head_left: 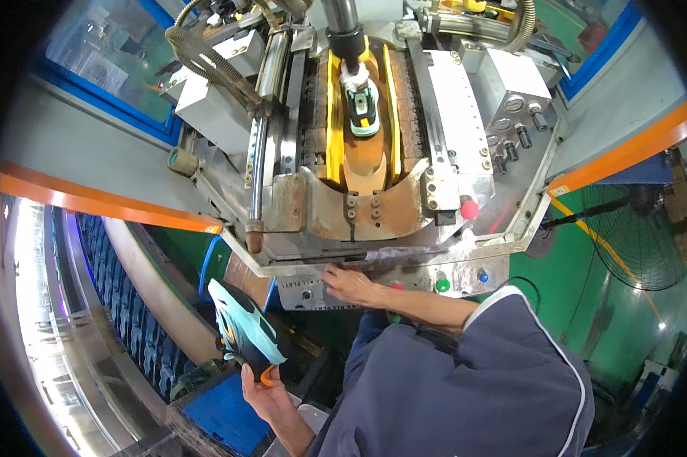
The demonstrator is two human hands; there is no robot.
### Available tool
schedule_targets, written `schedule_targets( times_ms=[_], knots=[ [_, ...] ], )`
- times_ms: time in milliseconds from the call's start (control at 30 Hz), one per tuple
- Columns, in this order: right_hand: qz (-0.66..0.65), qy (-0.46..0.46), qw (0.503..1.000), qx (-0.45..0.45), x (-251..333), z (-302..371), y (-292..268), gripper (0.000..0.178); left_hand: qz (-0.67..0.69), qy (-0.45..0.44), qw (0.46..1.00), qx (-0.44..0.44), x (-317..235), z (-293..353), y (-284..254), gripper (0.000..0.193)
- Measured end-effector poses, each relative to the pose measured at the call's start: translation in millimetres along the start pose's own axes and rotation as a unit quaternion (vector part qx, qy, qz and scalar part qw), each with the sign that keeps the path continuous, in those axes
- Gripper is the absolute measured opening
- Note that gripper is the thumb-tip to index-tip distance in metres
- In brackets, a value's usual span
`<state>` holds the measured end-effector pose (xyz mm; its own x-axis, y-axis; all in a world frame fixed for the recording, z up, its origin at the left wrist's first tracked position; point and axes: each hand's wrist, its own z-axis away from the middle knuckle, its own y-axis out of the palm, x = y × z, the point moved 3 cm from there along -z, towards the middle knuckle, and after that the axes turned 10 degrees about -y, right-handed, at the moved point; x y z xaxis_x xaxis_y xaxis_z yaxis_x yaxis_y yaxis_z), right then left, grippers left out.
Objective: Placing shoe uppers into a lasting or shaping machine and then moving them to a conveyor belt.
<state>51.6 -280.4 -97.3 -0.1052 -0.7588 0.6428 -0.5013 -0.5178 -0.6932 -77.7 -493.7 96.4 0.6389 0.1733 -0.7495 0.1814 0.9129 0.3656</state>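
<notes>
My left hand (264, 392) grips a shoe (246, 329) by its heel end, where an orange pull loop shows. The shoe is light blue and black, its toe pointing up, out to the left of the machine. My right hand (348, 286) is at the control panel (305, 294) along the machine's front edge, its fingers curled; what they hold, if anything, is hidden. Inside the machine, a second shoe (363, 110) in pale green and black sits under a dark vertical press rod (345, 34), between yellow side pads (333, 114).
Green (442, 285) and blue (483, 276) buttons stand right of my right hand, with a pink-red knob (470, 209) above. A metal cylinder (257, 175) juts forward at left. Orange-edged walls flank the machine. A floor fan (637, 236) is at right, a blue surface (225, 411) at lower left.
</notes>
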Motion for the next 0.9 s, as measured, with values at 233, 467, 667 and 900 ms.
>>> schedule_targets(
  times_ms=[233,467,667,900],
  knots=[
    [0.104,-0.185,0.816,-0.537,36,-145,-381,0.024,-0.001,0.001,1.000,0.014,4,-4,1,0.028],
    [-0.116,-0.072,0.885,-0.445,16,-261,-513,0.049,-0.025,0.003,0.999,0.026,17,11,25,0.033],
    [-0.068,-0.103,0.868,-0.480,18,-248,-522,0.039,-0.016,0.016,0.999,0.046,26,13,40,0.037],
    [-0.139,-0.113,0.905,-0.385,0,-303,-502,0.036,0.005,0.050,0.998,0.023,29,48,14,0.033]
  ],
)
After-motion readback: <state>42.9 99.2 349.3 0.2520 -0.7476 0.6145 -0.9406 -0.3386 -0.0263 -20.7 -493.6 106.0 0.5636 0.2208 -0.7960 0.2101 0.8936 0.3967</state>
